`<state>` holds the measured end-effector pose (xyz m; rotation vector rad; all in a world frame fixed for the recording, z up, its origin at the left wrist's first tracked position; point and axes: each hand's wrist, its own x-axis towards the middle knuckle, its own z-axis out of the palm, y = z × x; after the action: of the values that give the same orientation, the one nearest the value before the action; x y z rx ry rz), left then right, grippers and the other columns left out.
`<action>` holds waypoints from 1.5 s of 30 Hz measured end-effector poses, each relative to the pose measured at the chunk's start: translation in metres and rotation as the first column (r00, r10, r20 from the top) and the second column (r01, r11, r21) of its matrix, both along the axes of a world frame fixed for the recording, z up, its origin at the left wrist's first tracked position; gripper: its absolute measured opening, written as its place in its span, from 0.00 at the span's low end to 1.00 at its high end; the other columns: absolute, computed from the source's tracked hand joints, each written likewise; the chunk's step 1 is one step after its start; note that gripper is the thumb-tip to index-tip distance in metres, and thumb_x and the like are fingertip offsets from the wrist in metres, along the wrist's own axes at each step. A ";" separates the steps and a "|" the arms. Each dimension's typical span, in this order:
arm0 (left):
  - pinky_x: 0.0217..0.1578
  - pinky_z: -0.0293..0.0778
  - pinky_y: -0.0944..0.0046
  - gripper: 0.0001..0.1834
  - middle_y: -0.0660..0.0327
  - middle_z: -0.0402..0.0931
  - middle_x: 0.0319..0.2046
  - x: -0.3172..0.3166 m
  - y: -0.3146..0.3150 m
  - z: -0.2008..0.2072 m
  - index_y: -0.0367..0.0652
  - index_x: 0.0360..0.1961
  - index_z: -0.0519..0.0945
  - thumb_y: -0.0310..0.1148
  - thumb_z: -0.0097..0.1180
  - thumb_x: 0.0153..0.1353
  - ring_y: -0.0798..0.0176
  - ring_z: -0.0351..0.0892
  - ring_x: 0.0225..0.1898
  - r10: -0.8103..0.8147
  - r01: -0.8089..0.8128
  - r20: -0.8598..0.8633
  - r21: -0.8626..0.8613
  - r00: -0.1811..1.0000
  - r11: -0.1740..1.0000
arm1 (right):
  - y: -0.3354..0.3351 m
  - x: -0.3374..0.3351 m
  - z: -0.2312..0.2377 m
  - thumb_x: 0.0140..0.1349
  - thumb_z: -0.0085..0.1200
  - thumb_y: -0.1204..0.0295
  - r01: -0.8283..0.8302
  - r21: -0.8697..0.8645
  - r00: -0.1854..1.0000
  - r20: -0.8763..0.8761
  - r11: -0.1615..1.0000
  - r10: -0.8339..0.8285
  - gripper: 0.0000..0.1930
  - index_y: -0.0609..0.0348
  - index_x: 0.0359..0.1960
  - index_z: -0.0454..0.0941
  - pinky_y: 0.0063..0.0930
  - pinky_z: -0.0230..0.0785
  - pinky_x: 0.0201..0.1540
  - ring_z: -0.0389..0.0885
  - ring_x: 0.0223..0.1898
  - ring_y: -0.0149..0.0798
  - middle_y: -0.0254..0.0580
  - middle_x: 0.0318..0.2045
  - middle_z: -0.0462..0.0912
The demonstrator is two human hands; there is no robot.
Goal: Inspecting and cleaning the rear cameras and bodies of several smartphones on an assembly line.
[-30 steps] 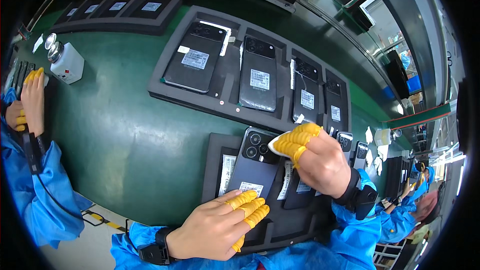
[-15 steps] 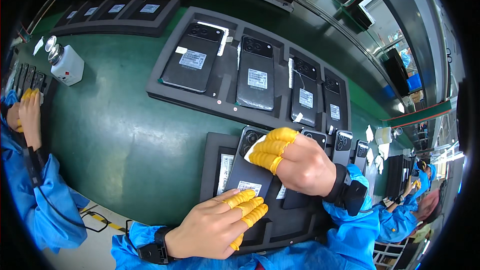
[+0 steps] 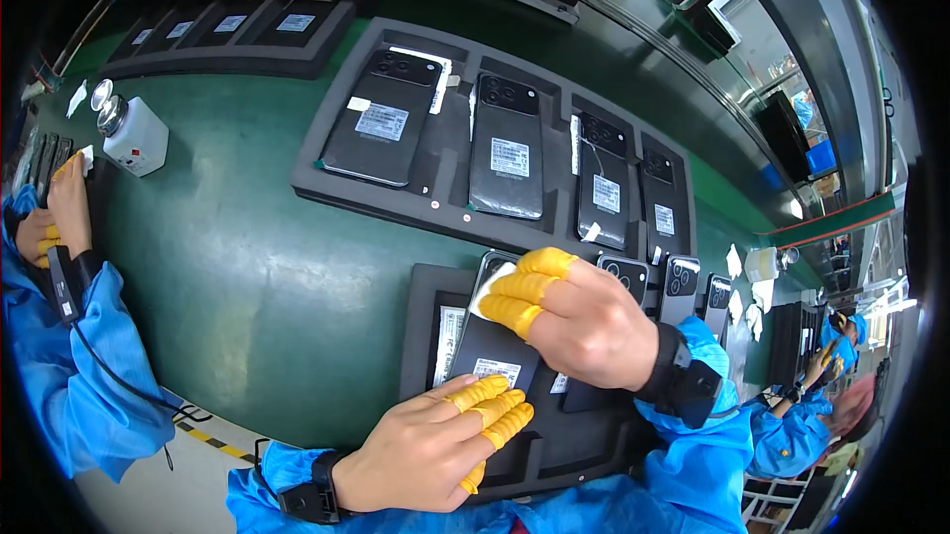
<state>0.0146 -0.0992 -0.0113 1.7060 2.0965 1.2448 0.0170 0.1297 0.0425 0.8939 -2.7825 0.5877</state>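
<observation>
A dark smartphone (image 3: pixel 485 344) lies back up and tilted in the near black foam tray (image 3: pixel 420 308). My left hand (image 3: pixel 416 450), in yellow finger cots, holds its lower end, the fingers across it beside a white label (image 3: pixel 497 370). My right hand (image 3: pixel 589 326), also in yellow finger cots, is closed on a folded white wipe (image 3: pixel 488 289) and presses it on the phone's camera end. Hand and wipe hide most of the cameras. To the right, more phones (image 3: pixel 680 279) stand in the same tray, partly behind my right wrist.
Beyond it, a larger foam tray (image 3: pixel 315 176) holds several labelled phones (image 3: pixel 509 150). A white bottle with a metal cap (image 3: pixel 137 140) stands on the green table (image 3: pixel 257 267). At far left are a co-worker's hands (image 3: pixel 71 207); more people (image 3: pixel 792 435) work at right, near scattered white wipes (image 3: pixel 754 321).
My right hand has slid the wipe slightly left, over the phone's cameras. My left hand stays in place. The left co-worker's hand has shifted and now shows something white.
</observation>
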 end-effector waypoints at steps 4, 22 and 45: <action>0.64 0.69 0.55 0.25 0.59 0.82 0.51 0.002 -0.002 -0.001 0.44 0.53 0.83 0.30 0.53 0.51 0.60 0.80 0.55 0.002 -0.002 0.005 -0.020 1.000 1.000 | 0.019 0.006 0.015 0.44 0.58 0.76 0.109 0.173 0.992 -0.089 0.979 -0.095 0.16 0.66 0.38 0.82 0.32 0.76 0.43 0.80 0.38 0.44 0.43 0.36 0.82; 0.64 0.69 0.55 0.24 0.59 0.81 0.52 -0.001 -0.001 -0.002 0.45 0.52 0.84 0.30 0.52 0.52 0.60 0.80 0.55 -0.022 0.022 0.005 -0.055 1.000 0.998 | 0.014 -0.024 -0.002 0.48 0.57 0.77 0.195 0.182 0.960 -0.237 0.964 -0.150 0.15 0.62 0.40 0.82 0.36 0.75 0.45 0.80 0.39 0.45 0.42 0.33 0.80; 0.62 0.71 0.55 0.21 0.60 0.83 0.49 0.000 0.001 0.003 0.45 0.48 0.86 0.28 0.56 0.51 0.60 0.81 0.53 -0.009 0.009 0.000 -0.054 1.000 0.999 | 0.009 0.012 -0.006 0.40 0.58 0.75 0.138 0.260 0.975 -0.207 0.956 -0.084 0.22 0.68 0.43 0.82 0.39 0.77 0.47 0.80 0.45 0.51 0.49 0.41 0.80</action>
<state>0.0148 -0.0980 -0.0086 1.6911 2.0999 1.1747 0.0292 0.1386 0.0363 0.7857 -2.7505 0.0922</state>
